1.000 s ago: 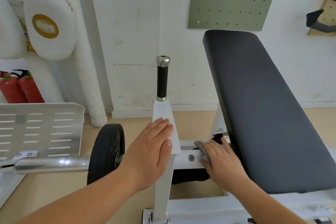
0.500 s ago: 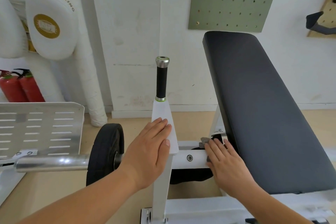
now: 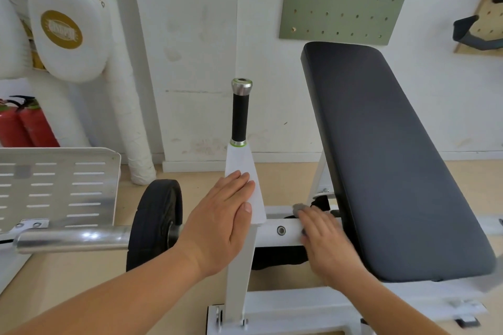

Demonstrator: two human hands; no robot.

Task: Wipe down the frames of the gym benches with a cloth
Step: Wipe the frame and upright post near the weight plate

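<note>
White wall (image 3: 190, 35) backs one black-padded bench (image 3: 394, 158) at the right of the frame. At centre, the left grip (image 3: 220, 226) lies flat, fingers straight, against the white upright post (image 3: 241, 280). The right grip (image 3: 326, 239), fingers flat and blurred, presses one grey cloth (image 3: 298, 207) onto the frame crossbar (image 3: 272, 236); the cloth peeks out beyond its fingertips.

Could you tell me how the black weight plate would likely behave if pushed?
The weight plate looks thick and solid, so it is probably heavy for its size. Round and threaded on the chrome bar, it would likely spin or slide along it rather than tip.
</note>
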